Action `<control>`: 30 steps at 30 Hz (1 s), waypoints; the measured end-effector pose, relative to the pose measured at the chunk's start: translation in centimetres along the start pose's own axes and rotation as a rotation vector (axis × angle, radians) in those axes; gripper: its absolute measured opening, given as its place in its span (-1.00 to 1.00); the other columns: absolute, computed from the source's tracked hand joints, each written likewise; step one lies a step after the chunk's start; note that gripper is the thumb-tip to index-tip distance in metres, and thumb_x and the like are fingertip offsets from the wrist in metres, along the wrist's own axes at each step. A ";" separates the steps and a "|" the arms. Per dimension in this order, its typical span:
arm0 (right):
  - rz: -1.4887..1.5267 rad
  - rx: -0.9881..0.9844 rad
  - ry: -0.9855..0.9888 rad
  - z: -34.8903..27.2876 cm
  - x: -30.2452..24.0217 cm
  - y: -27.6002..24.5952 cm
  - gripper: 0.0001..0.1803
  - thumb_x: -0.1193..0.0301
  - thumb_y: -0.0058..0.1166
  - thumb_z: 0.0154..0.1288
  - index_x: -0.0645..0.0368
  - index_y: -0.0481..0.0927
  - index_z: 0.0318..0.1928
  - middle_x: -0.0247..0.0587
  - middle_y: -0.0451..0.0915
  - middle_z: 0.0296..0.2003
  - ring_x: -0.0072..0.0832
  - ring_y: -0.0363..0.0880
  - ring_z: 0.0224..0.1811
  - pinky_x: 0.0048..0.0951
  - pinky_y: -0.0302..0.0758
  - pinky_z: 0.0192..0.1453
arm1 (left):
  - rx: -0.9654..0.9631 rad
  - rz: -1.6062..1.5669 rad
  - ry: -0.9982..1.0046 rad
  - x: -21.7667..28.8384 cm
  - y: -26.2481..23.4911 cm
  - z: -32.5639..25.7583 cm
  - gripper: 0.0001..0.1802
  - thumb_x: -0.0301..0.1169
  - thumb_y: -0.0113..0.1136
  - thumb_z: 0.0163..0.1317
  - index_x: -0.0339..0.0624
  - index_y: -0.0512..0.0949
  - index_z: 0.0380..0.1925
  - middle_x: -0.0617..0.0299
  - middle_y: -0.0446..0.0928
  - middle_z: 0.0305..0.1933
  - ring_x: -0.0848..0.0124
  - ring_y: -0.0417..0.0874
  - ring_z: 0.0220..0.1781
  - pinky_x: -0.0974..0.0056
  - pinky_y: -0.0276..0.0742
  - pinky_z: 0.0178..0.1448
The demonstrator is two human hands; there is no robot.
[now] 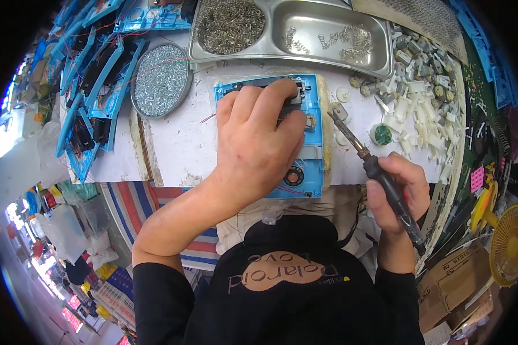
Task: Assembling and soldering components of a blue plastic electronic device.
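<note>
On the white worktop lies a blue plastic housing (313,137) fitted with black and grey parts, thin red wires and a round speaker-like disc (293,176). My left hand (253,132) reaches over it, fingers bent down and closed on a small part near its upper end; the fingertips are partly hidden. In my right hand (400,187) is a soldering iron (385,184), gripped by its black handle. Its metal tip points up and left, just right of the housing and apart from it. Close to the tip sits a small grey-and-white part (339,110).
A metal tray (334,68) with springs (230,26) stands at the back. Left of it are a bowl of small screws (161,80) and stacked blue housings (101,86). White plastic pieces (429,123) and a small green-filled round container (381,134) lie right. A yellow fan (507,244) stands lower right.
</note>
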State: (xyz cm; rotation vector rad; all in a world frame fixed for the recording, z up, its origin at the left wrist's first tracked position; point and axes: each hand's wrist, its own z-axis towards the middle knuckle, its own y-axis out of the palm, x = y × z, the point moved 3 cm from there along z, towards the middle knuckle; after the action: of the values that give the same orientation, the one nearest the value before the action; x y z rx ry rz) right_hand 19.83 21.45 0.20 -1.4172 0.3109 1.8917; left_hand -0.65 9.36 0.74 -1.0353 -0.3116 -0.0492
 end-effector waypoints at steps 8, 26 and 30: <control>-0.035 -0.007 -0.044 0.5 0.0 -0.1 -0.62 0.53 0.41 0.21 0.32 0.63 0.02 -0.28 0.53 -0.52 -0.58 0.39 -0.58 -0.56 0.26 -0.47 | -0.013 0.008 -0.002 0.1 -0.2 0.1 -0.81 -0.40 0.35 -0.08 -0.07 0.64 -0.38 0.24 0.59 0.08 0.28 0.55 -0.07 0.12 0.34 0.14; -0.089 -0.018 -0.051 0.7 -0.3 -0.1 -0.66 0.50 0.41 0.21 0.30 0.66 -0.02 -0.31 0.48 -0.57 -0.52 0.39 -0.60 -0.51 0.25 -0.51 | -0.036 -0.025 -0.019 0.2 -0.5 0.1 -0.76 -0.42 0.41 0.02 -0.08 0.67 -0.24 0.21 0.58 0.07 0.26 0.57 -0.02 0.11 0.37 0.13; -0.109 -0.042 -0.036 0.5 -0.5 -0.5 -0.66 0.51 0.39 0.22 0.30 0.65 0.00 -0.26 0.53 -0.53 -0.52 0.43 -0.57 -0.52 0.29 -0.47 | 0.058 -0.122 -0.104 -2.0 -3.3 -0.2 -0.55 -0.43 0.49 0.07 -0.16 0.62 0.00 0.10 0.57 0.07 0.18 0.58 -0.02 0.03 0.44 0.11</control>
State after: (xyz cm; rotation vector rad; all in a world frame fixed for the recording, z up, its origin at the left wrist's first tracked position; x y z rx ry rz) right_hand 19.90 21.90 0.93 -1.3975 0.1742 1.8428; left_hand -3.15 7.33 2.83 -0.9620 -0.4682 -0.0958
